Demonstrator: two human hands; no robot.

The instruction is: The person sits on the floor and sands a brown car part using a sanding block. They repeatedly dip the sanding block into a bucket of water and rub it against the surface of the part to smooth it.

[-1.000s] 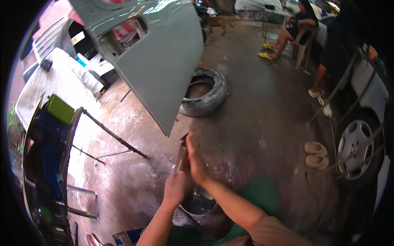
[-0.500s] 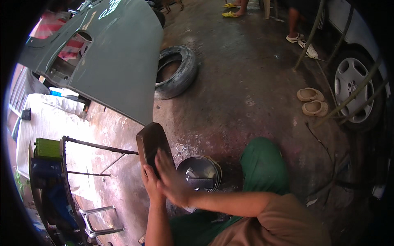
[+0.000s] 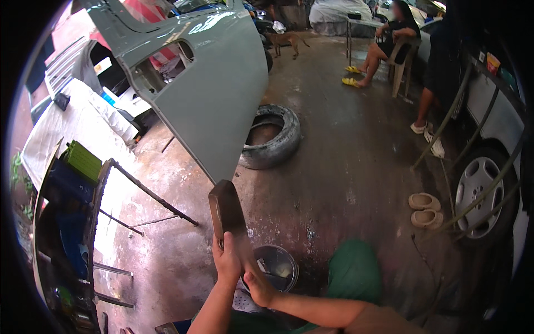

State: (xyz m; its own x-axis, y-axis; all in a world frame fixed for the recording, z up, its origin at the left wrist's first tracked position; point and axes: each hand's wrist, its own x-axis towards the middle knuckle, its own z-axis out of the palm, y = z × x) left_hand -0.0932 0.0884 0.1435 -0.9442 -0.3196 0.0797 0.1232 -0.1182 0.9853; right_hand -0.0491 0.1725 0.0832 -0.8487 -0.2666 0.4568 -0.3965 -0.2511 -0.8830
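A brown, long, round-cornered piece with a shiny face [image 3: 220, 209] stands tilted upward before me; its exact kind I cannot tell. My left hand [image 3: 227, 260] grips its lower end from the left side. My right hand [image 3: 258, 286] lies at the piece's lower right, fingers stretched out and flat along its face, slightly blurred. Just right of and behind my hands stands a round bucket [image 3: 295, 274] of liquid with a dark block partly in it. My green-clad knee [image 3: 355, 273] is to the bucket's right.
Ahead on the left stands a grey car body panel [image 3: 214, 111], with a tyre [image 3: 286, 153] beside it. A metal-legged rack [image 3: 153, 192] holding a green box [image 3: 82, 160] is at left. Beige clogs [image 3: 425, 218] and a car wheel [image 3: 478, 197] are at right. A person sits farther off; a dog stands nearby.
My view has tilted up, bringing the seated person and dog into sight. My right hand has slid down the brown piece toward its lower end; the left hand keeps its grip.
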